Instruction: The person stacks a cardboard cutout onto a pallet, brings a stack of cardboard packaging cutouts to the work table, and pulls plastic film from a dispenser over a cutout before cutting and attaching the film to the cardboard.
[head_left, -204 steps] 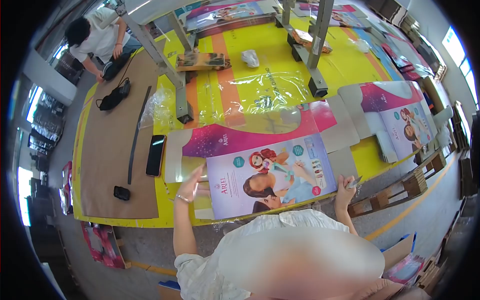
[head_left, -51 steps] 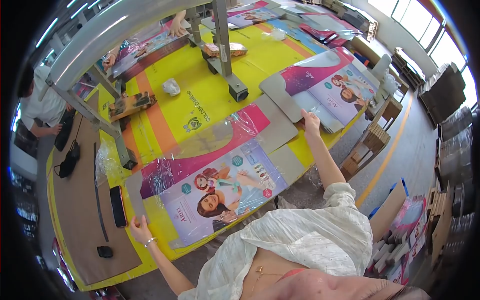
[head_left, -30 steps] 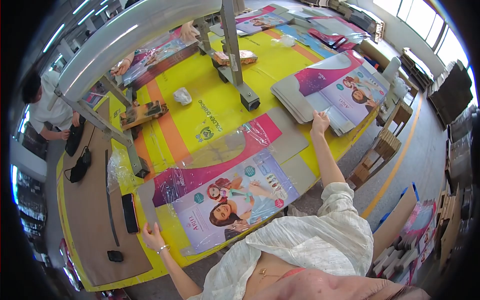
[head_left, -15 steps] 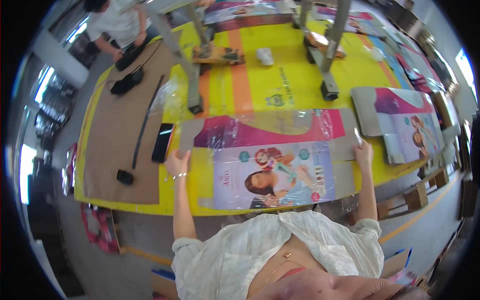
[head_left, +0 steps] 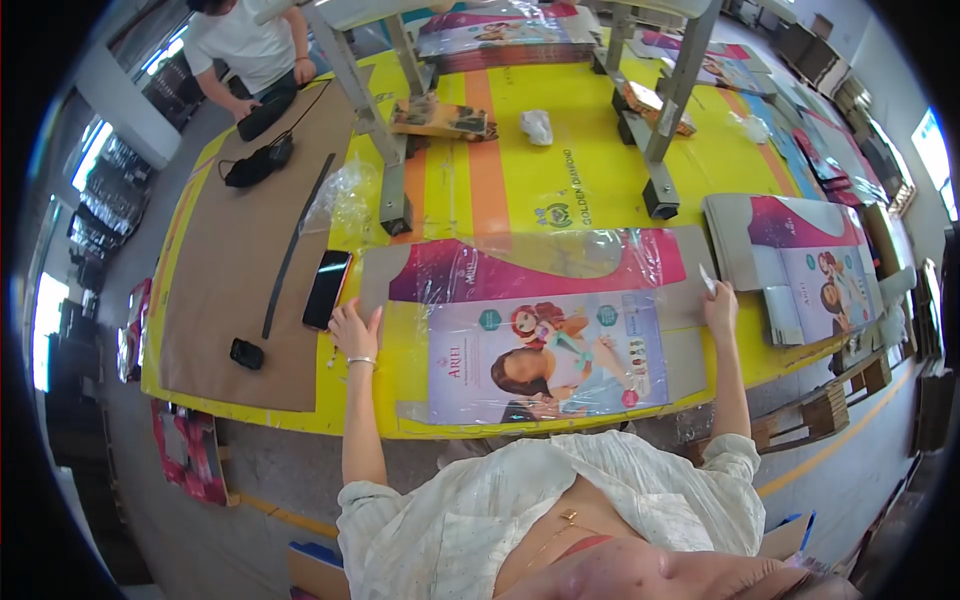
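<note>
A flat printed cardboard box sheet (head_left: 545,345) marked "Ariel" lies on the yellow table in front of me, with shiny clear film over its print. My left hand (head_left: 356,333), a bracelet at its wrist, is at the sheet's left edge with fingers spread and nothing in them. Just beyond those fingertips lies a black phone (head_left: 327,288). At the sheet's right edge, my right hand (head_left: 721,305) is closed on a small pale pointed piece (head_left: 708,279) that sticks up from the fingers; its kind is unclear.
A stack of similar printed sheets (head_left: 812,262) stands to the right. Metal rack legs (head_left: 660,185) rise from the yellow table (head_left: 520,190). Crumpled clear film (head_left: 345,195), brown board (head_left: 215,300) and a small black device (head_left: 246,353) lie left. Another person (head_left: 245,55) works at the far left.
My left hand's fingers have spread wider at the sheet's edge. My right hand has shifted slightly down and left. The sheet sits almost the same, and the view has tilted a little.
</note>
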Demonstrator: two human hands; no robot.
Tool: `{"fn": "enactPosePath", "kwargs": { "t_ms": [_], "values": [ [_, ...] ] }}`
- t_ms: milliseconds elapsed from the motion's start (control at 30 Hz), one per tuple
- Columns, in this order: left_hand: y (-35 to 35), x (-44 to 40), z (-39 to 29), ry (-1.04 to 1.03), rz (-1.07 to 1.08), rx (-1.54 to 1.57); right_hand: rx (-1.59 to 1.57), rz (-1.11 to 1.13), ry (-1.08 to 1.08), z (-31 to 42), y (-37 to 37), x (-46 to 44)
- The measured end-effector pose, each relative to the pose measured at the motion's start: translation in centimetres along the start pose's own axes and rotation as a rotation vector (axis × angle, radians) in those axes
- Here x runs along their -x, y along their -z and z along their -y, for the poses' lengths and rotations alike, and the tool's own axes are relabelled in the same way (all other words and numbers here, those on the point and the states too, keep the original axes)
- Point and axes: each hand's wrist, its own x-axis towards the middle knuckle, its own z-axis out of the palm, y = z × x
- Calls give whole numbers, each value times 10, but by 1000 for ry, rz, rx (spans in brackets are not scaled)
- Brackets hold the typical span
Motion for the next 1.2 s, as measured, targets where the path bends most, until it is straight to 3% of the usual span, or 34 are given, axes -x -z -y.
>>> {"fn": "enactPosePath", "kwargs": {
  "t_ms": [167,267,333,400,433,500,567,700,767,800,833,900,933,1000,1100,1200],
  "values": [
    [-3,-3,6,-35,16,-38,-15,-37,12,-2,4,3],
    [16,-19,-8,-61,-9,12,292,-42,12,37,40,-1],
    [44,-41,-21,-139,-32,191,115,-154,206,80,67,-23],
    [50,-85,-43,-297,-6,833,-363,-166,353,111,63,-72],
    [61,-106,-63,-296,89,994,-744,-56,328,114,42,-115],
    [93,-141,-112,-275,292,1318,-1019,-18,369,180,55,-150],
    [106,-179,-150,-324,357,1540,-1109,47,517,199,35,-213],
    [93,-267,-194,-239,303,1623,-1016,-154,523,250,30,-257],
    [100,-294,-213,-157,224,1685,-1262,-260,464,266,31,-259],
    [100,-308,-219,-70,169,1742,-1232,-256,445,268,31,-264],
    [98,-317,-219,-81,161,1744,-1202,-251,426,269,31,-269],
    [97,-327,-219,-316,-72,1619,-1252,-212,585,264,30,-273],
    [98,-327,-220,-320,-61,1624,-1202,-174,619,258,29,-273],
    [103,-319,-216,-239,247,1752,-1249,-118,578,247,33,-266],
    [99,-306,-203,-244,155,1738,-1271,-52,443,237,50,-234],
    [125,-268,-192,-228,127,1705,-1275,-89,562,225,59,-213]
  ]
}}
